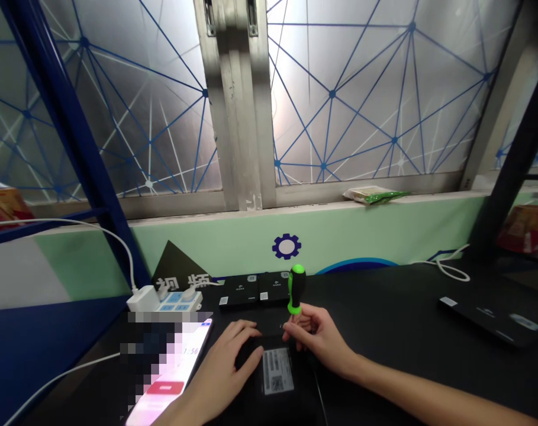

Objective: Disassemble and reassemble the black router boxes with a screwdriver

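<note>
A screwdriver (pixel 298 289) with a black and bright green handle stands upright in my right hand (pixel 324 340). The fingers are closed round its lower part, just below the handle, and the tip is hidden. Below it lies a black, flat-looking device (pixel 286 408) with a white printed label (pixel 277 370) on its upper face. My left hand (pixel 226 362) rests on the device's left side, fingers stretched out and thumb apart, beside the label. A thin dark cable (pixel 321 395) runs along the device's right side.
A lit phone (pixel 175 367), partly pixelated, lies left of my left hand. Behind it stands a power strip (pixel 177 300) with plugs and white cables. Two black boxes (pixel 238 291) lie at the back. Another black device (pixel 488 321) is at right. A green packet (pixel 375 195) lies on the sill.
</note>
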`<state>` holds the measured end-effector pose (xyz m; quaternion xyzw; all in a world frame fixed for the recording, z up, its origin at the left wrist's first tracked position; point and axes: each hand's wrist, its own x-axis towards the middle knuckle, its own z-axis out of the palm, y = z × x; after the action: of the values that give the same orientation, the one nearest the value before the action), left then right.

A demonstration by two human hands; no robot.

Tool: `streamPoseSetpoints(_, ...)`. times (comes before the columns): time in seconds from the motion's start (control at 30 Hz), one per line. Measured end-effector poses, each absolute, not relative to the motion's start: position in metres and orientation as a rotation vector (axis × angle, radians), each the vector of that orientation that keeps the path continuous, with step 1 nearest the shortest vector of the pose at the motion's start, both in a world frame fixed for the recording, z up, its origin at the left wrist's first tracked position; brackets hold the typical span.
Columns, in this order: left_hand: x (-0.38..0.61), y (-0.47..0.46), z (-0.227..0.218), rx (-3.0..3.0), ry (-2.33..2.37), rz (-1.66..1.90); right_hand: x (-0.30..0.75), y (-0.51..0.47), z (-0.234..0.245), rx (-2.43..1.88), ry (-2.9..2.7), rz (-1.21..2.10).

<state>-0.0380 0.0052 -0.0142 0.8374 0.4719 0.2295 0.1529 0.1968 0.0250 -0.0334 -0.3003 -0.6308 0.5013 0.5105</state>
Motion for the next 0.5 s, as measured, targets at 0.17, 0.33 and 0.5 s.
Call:
streamPoseSetpoints(0.17,-0.042,0.007,-0.015,2.453,1.376,0.634,0.197,0.025,-0.033,-0.728,-1.520,1.199)
streamPoseSetpoints(0.33,-0.043,0.004,-0.015,2.465,1.411,0.641,0.197,0.028,-0.035,-0.774,-1.474,1.180)
streamPoseSetpoints(0.5,-0.028,0.004,-0.016,2.451,1.405,0.657,0.195,0.028,-0.037,-0.772,-1.430,1.167)
